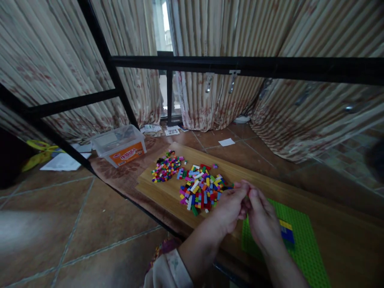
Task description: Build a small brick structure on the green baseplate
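Observation:
My left hand and my right hand meet above the wooden board, fingers pinched together around something small that I cannot make out. Just left of my hands lies a heap of larger coloured bricks. A second heap of small bricks lies further left and back. Under my right hand a green baseplate carries a few yellow and blue bricks.
A clear plastic box with an orange label stands on the tiled floor behind the board. Papers lie at the left. Black metal bars cross in front of striped curtains.

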A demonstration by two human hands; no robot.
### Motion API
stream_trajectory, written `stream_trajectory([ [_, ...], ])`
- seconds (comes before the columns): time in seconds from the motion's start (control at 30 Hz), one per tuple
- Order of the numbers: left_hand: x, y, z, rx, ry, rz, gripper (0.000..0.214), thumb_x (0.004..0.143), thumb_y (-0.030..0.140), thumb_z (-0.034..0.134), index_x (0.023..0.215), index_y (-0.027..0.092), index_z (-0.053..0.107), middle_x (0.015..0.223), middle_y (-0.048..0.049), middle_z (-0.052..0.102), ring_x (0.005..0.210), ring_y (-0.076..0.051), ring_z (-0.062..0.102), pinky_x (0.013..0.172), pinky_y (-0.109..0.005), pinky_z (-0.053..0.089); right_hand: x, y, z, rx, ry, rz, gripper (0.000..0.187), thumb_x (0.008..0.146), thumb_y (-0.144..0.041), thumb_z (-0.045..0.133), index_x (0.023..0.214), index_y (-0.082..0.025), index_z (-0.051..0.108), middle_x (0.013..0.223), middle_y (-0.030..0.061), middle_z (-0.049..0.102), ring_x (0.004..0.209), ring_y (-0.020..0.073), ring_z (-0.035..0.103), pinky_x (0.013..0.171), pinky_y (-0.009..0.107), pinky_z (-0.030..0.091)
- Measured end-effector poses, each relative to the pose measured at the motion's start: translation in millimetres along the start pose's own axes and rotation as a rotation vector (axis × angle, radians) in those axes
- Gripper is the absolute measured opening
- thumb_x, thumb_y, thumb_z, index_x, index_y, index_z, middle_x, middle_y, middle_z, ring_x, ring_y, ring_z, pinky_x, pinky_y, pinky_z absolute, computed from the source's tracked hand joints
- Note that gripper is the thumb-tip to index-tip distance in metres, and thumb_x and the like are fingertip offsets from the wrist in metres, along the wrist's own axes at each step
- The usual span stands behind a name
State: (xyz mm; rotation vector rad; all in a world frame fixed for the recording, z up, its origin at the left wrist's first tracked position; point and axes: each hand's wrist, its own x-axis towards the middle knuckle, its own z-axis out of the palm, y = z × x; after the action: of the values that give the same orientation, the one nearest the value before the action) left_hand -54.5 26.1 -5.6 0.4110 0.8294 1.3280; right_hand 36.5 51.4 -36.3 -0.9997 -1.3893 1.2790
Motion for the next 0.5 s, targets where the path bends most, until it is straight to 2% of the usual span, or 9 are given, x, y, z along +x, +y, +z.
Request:
stream_trajectory([
  [0.1,-2.3,-1.6,6.0,-0.061,-0.021,-0.046,0.054,0.062,0.066,0.070,0.062,0.017,0.047,0.046,0.0068,0.042,0.034,-0.002,0.027,0.036,-0.020,0.011,-2.3,-3.8,0.9,0.006,0.011,0.039,0.046,0.090,-0.056,0.046,0.122,-0.026,0.060,0.128,0.0101,0.062,0.113,0.0242,0.060,0.092,0.040,0.050],
  [0.27,-6.4,-0.5,13.9,-0.195,0.024,-0.052,0.055,0.060,0.066,0.073,0.060,0.018,0.044,0.044,0.0089,0.037,0.033,-0.002,0.024,0.035,-0.020,0.009,-6.2,-15.3,1.0,-0.059,0.032,-0.019,0.048,0.089,-0.055,0.048,0.127,-0.027,0.055,0.130,0.0098,0.061,0.114,0.0243,0.060,0.088,0.036,0.051],
  [0.4,-8.1,-0.9,17.0,-0.242,-0.014,-0.073,0.053,0.056,0.061,0.078,0.062,0.018,0.047,0.045,0.0089,0.040,0.033,-0.002,0.025,0.035,-0.019,0.008,-8.2,-17.1,-0.3,-0.083,0.078,-0.014,0.046,0.088,-0.057,0.048,0.117,-0.024,0.060,0.119,0.0114,0.067,0.096,0.0234,0.067,0.073,0.032,0.054],
  [0.5,-8.5,-2.9,19.3,-0.263,-0.018,-0.067,0.051,0.054,0.057,0.081,0.063,0.018,0.049,0.044,0.0088,0.041,0.033,-0.002,0.026,0.035,-0.020,0.007,-9.1,-17.2,-1.3,-0.109,0.131,0.011,0.048,0.086,-0.060,0.049,0.111,-0.021,0.062,0.105,0.0108,0.071,0.079,0.0212,0.067,0.060,0.029,0.052],
])
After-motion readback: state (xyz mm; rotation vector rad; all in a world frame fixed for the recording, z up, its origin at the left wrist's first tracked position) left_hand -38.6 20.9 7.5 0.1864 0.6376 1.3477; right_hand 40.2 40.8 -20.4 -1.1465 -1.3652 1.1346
